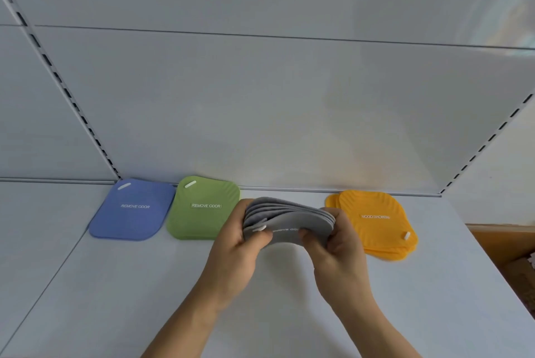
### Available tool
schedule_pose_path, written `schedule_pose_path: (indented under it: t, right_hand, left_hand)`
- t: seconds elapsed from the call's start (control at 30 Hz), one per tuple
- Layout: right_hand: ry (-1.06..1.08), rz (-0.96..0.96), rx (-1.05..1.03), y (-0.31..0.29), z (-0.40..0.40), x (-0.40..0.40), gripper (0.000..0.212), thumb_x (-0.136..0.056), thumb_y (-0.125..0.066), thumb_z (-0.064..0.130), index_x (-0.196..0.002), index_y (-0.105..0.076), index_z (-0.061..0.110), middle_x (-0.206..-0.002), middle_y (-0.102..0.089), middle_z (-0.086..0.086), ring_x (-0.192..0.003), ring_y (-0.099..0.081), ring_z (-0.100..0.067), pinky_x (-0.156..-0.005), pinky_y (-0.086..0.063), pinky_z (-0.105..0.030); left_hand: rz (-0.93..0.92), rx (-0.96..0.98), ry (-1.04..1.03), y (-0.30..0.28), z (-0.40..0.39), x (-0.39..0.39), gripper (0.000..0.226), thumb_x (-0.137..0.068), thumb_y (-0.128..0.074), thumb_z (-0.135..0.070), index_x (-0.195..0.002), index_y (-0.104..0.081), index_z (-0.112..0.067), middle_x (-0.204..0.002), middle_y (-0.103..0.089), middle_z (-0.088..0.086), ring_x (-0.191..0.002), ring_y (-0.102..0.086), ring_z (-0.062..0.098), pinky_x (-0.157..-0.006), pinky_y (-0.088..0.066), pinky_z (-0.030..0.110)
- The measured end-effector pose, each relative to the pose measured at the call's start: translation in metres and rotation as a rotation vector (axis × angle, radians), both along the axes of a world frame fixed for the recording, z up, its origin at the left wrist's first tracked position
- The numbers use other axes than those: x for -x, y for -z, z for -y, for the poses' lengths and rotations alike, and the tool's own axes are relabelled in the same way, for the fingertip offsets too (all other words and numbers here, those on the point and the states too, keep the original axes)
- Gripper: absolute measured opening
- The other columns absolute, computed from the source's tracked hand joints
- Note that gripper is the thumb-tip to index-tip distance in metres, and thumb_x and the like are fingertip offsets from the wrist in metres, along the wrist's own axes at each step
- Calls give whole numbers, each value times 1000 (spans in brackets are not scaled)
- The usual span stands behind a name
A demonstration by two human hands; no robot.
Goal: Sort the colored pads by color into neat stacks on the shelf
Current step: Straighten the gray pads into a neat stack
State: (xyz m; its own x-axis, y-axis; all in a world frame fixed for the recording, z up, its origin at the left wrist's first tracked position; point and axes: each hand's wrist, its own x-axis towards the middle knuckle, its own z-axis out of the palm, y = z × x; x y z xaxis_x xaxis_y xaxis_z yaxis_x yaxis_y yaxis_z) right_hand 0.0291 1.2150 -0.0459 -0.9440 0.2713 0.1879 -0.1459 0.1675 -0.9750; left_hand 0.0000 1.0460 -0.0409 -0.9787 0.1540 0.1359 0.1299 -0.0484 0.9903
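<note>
Both my hands hold a bundle of several grey pads [289,217] just above the white shelf [115,285], between the green and orange stacks. My left hand [236,247] grips its left end, thumb on top. My right hand [335,247] grips its right end. The bundle bows upward and its edges fan apart. A blue stack [131,210] lies at the back left, a green stack [204,208] right beside it. An orange stack [376,224] lies to the right, its pads slightly offset, label upside down.
The white back panel [260,111] rises right behind the stacks. Slotted uprights [66,91] run along both side corners. A brown cardboard box [506,244] sits past the shelf's right edge.
</note>
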Motion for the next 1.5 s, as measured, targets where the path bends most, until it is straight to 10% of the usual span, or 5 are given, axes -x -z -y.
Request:
schedule_pose_path:
  t: [0.3, 0.57, 1.03, 1.27, 1.5]
  right_hand:
    - [76, 154, 145, 11, 9, 4, 43, -88, -52, -13, -107, -61, 24, -97, -73, 7, -98, -68, -15, -87, -56, -40]
    - [77, 143, 73, 6, 6, 1, 38, -94, -45, -10, -103, -59, 24, -91, -68, 8, -83, -60, -2, -72, -48, -12]
    - [123, 111, -55, 10, 2, 0, 31, -89, -51, -6, -93, -58, 24, -78, -64, 13, -69, -54, -4, -61, -45, -20]
    - [147, 96, -115, 11, 6, -2, 48, -85, -61, -3, -115, -65, 34, -107, -72, 22, -101, -67, -3, -79, -54, -26]
    - [98, 68, -20, 2, 9, -4, 42, -89, -48, -10, -99, -62, 28, -84, -68, 12, -80, -62, -9, -66, -47, -16]
  left_hand:
    - [88, 4, -118, 11, -18, -2, 42, -76, -56, -5, -114, -70, -17, -113, -77, 1, -113, -71, 20, -101, -55, 43]
    - [138, 9, -117, 7, -21, -3, 33, -80, -57, -15, -110, -69, -21, -108, -77, -4, -108, -70, 15, -87, -51, 19]
    - [139, 165, -142, 8, -11, 5, 22, -76, -62, -18, -97, -66, -14, -97, -72, 13, -98, -65, 37, -89, -52, 59]
    - [139, 137, -112, 9, -14, 7, 30, -75, -61, -12, -104, -65, -13, -98, -74, 6, -99, -69, 28, -83, -53, 37]
    - [108, 125, -118, 2, -20, 3, 40, -80, -58, -9, -114, -73, -22, -109, -79, -7, -108, -72, 12, -93, -57, 31]
